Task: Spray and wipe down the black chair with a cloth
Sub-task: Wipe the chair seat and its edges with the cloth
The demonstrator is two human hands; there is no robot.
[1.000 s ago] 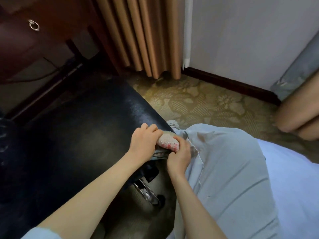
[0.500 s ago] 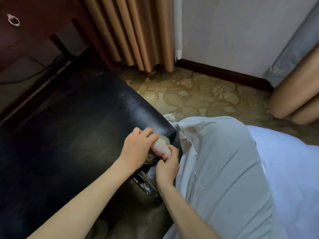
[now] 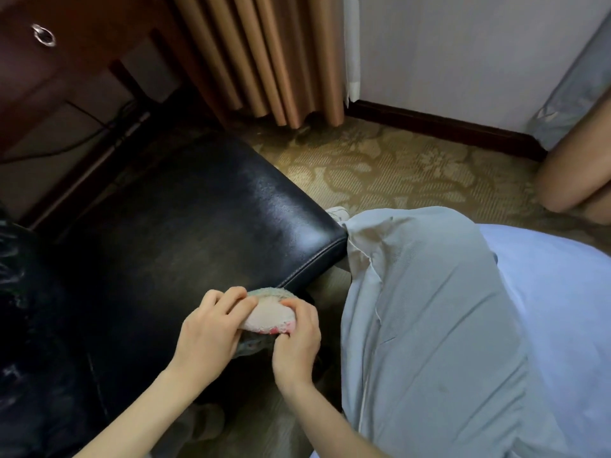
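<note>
The black chair (image 3: 185, 233) has a shiny leather seat that fills the left and middle of the view. A folded cloth (image 3: 269, 317), pale pink with a red patch and a greenish edge, lies against the seat's front edge. My left hand (image 3: 210, 332) grips the cloth from the left, fingers curled over it. My right hand (image 3: 296, 338) pinches it from the right, thumb on top. No spray bottle is in view.
My knee in light blue trousers (image 3: 429, 325) is close to the seat's right corner. A dark wooden desk with a ring-pull drawer (image 3: 44, 34) stands at the back left, tan curtains (image 3: 264, 57) behind. Patterned carpet (image 3: 396, 170) spreads right. Another person's bare legs (image 3: 572, 180) are at the far right.
Both hands have slid the cloth leftwards along the seat's front edge, away from the right corner, which now shows bare.
</note>
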